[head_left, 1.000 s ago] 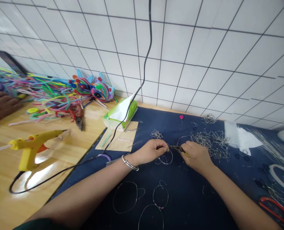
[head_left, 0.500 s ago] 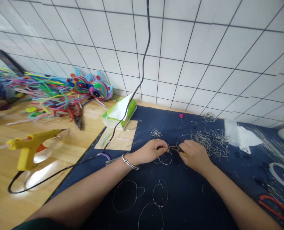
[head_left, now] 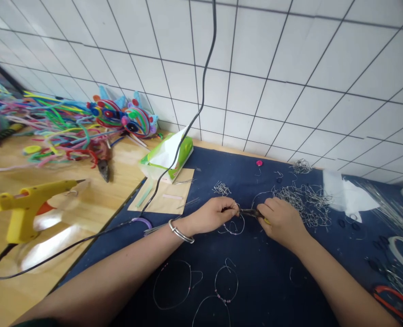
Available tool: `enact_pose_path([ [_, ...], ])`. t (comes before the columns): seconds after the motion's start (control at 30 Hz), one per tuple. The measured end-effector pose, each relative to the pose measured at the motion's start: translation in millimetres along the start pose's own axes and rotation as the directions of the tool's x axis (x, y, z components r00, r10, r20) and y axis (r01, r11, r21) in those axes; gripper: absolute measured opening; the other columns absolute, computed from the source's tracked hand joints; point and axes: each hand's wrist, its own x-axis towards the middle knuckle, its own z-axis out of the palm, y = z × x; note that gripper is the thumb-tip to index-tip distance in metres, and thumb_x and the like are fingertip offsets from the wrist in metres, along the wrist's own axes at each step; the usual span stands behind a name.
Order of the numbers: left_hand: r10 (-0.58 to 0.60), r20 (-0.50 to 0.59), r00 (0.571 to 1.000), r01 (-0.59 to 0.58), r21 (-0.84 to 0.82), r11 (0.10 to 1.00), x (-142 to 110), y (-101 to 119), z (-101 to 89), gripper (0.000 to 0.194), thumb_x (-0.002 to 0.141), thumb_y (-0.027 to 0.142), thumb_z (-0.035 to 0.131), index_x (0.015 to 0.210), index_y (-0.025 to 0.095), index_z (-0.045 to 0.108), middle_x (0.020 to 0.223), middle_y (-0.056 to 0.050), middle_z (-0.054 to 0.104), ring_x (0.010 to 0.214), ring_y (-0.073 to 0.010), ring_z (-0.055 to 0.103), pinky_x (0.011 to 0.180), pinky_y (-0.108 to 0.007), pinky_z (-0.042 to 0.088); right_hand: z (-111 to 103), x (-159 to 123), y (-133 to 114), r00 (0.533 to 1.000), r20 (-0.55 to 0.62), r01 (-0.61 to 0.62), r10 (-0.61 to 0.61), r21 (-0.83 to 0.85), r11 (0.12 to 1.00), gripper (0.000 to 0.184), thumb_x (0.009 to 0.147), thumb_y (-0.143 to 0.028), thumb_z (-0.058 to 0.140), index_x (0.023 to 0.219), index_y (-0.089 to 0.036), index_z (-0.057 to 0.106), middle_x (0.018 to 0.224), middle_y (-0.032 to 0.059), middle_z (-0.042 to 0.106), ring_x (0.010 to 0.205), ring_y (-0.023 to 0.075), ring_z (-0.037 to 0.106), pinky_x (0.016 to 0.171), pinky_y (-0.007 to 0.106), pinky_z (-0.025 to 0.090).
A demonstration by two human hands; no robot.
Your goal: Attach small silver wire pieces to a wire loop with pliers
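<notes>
Over the dark blue cloth, my left hand [head_left: 218, 214] pinches a small wire loop [head_left: 236, 233] strung with a few tiny beads. My right hand [head_left: 279, 222] is wrapped round a pair of pliers [head_left: 251, 212] with a bit of yellow on the handle. Its jaws reach left to the wire at my left fingertips; whether they grip it is too small to tell. Below my hands lie a beaded wire ring [head_left: 226, 284], a larger wire ring [head_left: 172, 284] with a side loop, and a third ring [head_left: 211, 297] partly cut off by the frame.
Right of my hands lies a tangle of bent wire [head_left: 303, 202], with red-handled scissors [head_left: 395, 302] at lower right. A tissue pack [head_left: 169, 156], a yellow glue gun [head_left: 21, 209], pliers [head_left: 103, 165] and coloured pipe cleaners [head_left: 58, 122] are to the left. A black cord [head_left: 203, 86] hangs across.
The view has shifted slightly, so the left-hand items sit further left. The other person's hand at the far left is out of view. My hands keep nearly the same pose.
</notes>
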Motion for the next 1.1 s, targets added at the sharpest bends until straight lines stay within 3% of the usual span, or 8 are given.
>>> enact_pose_path([
  [0.33, -0.009, -0.025, 1.000, 0.010, 0.047, 0.999, 0, -2, 1.5, 0.017, 0.081, 0.018, 0.041, 0.081, 0.015, 0.058, 0.073, 0.000, 0.055, 0.063, -0.0091, 0.047, 0.062, -0.021, 0.038, -11, 2, -5, 0.999, 0.025, 0.021, -0.019, -0.094, 0.995, 0.011, 0.079, -0.020, 0.046, 0.076, -0.017, 0.056, 0.069, 0.0041, 0.048, 0.070, 0.0161, 0.038, 0.065, 0.029, 0.026],
  [1.1, -0.002, -0.057, 0.998, 0.006, 0.064, 0.998, -2, 1, 1.5, 0.017, 0.081, 0.019, 0.040, 0.079, 0.014, 0.056, 0.071, 0.001, 0.051, 0.062, -0.0086, 0.044, 0.059, -0.021, 0.036, 0, 2, -7, 0.998, 0.063, -0.010, 0.017, -0.109, 0.994, 0.010, 0.080, -0.019, 0.044, 0.073, -0.018, 0.051, 0.069, 0.0029, 0.048, 0.067, 0.0146, 0.037, 0.059, 0.028, 0.021],
])
